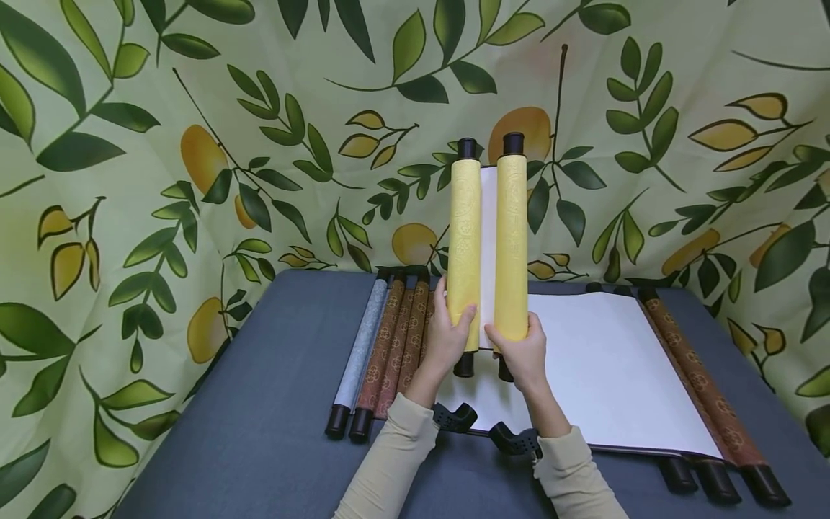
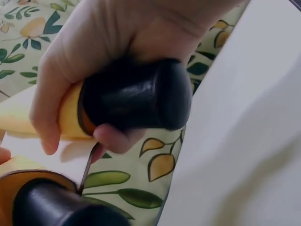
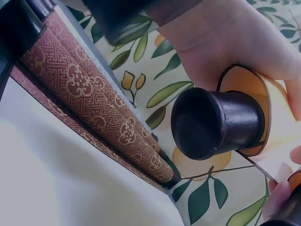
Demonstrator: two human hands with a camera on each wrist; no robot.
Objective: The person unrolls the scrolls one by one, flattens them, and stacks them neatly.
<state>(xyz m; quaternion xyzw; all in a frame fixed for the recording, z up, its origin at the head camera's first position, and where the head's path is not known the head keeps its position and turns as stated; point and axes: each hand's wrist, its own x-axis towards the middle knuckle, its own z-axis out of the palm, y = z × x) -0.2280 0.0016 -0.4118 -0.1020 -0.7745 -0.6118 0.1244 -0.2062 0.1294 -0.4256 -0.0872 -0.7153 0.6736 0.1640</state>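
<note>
A yellow scroll (image 1: 465,238) with two rolled sides and black end knobs is held up over the table, a strip of its white sheet (image 1: 488,238) showing between the rolls. My left hand (image 1: 449,335) grips the lower part of the left roll, thumb across its front. Round the lower part of the right roll (image 1: 511,245) curls my right hand (image 1: 521,353). In the left wrist view a black knob (image 2: 136,96) juts out below the left hand's grip. The right wrist view shows the other roll's black knob (image 3: 216,122) beside the right hand.
Beneath lies an opened scroll with a wide white sheet (image 1: 603,367) on the grey table (image 1: 259,404). Several brown patterned rolls (image 1: 382,339) and a light blue roll (image 1: 363,346) lie at its left; more brown rolls (image 1: 707,382) lie at right. A leaf-printed cloth (image 1: 292,144) hangs behind.
</note>
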